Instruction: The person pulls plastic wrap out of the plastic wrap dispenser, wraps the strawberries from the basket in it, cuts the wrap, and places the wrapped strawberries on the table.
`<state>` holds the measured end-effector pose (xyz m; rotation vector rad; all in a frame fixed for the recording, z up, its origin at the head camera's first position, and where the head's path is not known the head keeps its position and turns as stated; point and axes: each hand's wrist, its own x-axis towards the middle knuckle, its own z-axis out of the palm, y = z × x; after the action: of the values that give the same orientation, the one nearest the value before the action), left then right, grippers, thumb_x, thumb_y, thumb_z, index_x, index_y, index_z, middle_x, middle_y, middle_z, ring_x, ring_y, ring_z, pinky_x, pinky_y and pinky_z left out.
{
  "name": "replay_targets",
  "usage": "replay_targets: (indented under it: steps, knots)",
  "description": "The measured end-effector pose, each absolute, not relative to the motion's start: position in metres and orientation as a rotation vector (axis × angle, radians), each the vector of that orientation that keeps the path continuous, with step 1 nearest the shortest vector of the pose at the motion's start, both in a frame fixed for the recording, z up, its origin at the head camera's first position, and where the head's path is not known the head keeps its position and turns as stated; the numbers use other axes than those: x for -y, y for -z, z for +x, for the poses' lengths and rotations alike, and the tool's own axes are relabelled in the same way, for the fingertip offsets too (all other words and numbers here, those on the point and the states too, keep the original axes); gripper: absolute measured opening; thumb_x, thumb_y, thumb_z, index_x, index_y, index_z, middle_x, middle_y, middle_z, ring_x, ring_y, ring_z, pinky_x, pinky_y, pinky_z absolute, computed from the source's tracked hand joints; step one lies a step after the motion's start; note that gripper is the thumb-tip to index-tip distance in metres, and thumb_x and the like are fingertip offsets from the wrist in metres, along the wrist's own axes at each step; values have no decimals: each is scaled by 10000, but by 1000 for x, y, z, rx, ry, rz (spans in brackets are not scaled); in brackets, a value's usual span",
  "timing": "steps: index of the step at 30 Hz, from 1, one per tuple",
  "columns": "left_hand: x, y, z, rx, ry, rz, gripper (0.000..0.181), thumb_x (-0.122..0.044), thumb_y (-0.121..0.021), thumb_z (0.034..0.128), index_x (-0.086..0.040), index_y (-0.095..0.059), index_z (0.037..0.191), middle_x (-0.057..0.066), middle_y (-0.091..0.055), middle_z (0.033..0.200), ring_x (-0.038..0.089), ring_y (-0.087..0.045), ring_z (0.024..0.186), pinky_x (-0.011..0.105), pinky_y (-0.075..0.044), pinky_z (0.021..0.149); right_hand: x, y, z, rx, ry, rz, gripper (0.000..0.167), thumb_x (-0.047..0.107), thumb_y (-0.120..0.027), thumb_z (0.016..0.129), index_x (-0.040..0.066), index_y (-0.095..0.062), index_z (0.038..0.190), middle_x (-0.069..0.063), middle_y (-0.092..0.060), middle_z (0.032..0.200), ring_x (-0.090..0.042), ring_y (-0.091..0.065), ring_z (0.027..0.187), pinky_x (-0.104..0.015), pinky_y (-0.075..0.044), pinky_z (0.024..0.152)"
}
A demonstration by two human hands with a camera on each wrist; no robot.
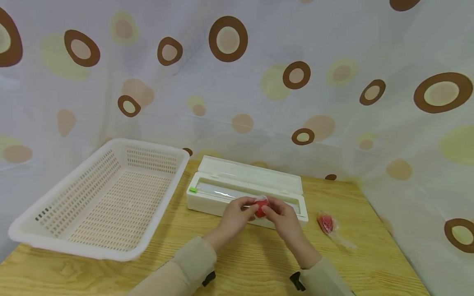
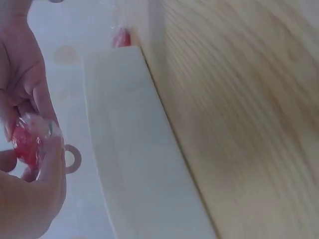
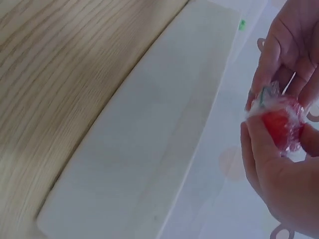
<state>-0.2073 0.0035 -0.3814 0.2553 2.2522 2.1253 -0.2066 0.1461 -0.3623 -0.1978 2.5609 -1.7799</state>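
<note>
Both hands hold one small red strawberry-like fruit (image 1: 262, 206) wrapped in crinkled cling film, raised over the front of a white cling film dispenser (image 1: 207, 203). My left hand (image 1: 235, 214) pinches it from the left, and my right hand (image 1: 286, 218) grips its right side. In the right wrist view, film bunches around the red fruit (image 3: 281, 127), with a bit of green showing at one end. The dispenser's lid (image 1: 252, 174) stands raised at the back. Inside lies a roll of clear film (image 1: 218, 191), partly hidden by the hands.
A second film-wrapped red fruit (image 1: 326, 223) lies on the wooden table (image 1: 237, 263) right of the dispenser, its film tail trailing frontward. A large white slotted basket (image 1: 148, 242) stands at the left. A green slider (image 1: 193, 190) sits on the dispenser's left end. Behind hangs a patterned curtain (image 1: 237, 90).
</note>
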Motion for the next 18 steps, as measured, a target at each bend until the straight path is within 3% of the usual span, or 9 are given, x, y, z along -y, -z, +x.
replay_targets:
  steps: [8,11,14,18]
  knots:
    - [10,374,-210,-2517,-1981,240,409,-251,-477,970,6,-499,1287,164,-564,1266,320,-515,1178,468,-419,989,-202,340,-216,-2678,1705,-37,385,142,-496,965,-67,-473,1287,-108,-611,1054,62,-562,747,-137,-504,715]
    - [20,374,-211,-2535,-1992,182,391,-244,-469,973,-3,-510,1278,153,-564,1263,315,-506,1182,482,-404,996,-232,337,-220,-2790,1586,45,453,220,-489,971,-49,-419,1328,-180,-595,1121,101,-525,736,-120,-484,693]
    - [29,376,-212,-2565,-1986,146,368,-222,-469,970,1,-526,1257,157,-571,1251,322,-508,1172,491,-401,990,-259,345,-223,-2919,1378,123,518,312,-476,969,-36,-397,1345,-283,-546,1223,-10,-580,826,-149,-467,688]
    - [35,377,-213,-2590,-1993,123,346,-201,-475,965,11,-544,1230,166,-580,1238,323,-517,1150,485,-409,977,-286,362,-228,-3004,1105,126,521,313,-460,975,-62,-415,1335,-324,-522,1247,-305,-588,1000,-286,-487,753]
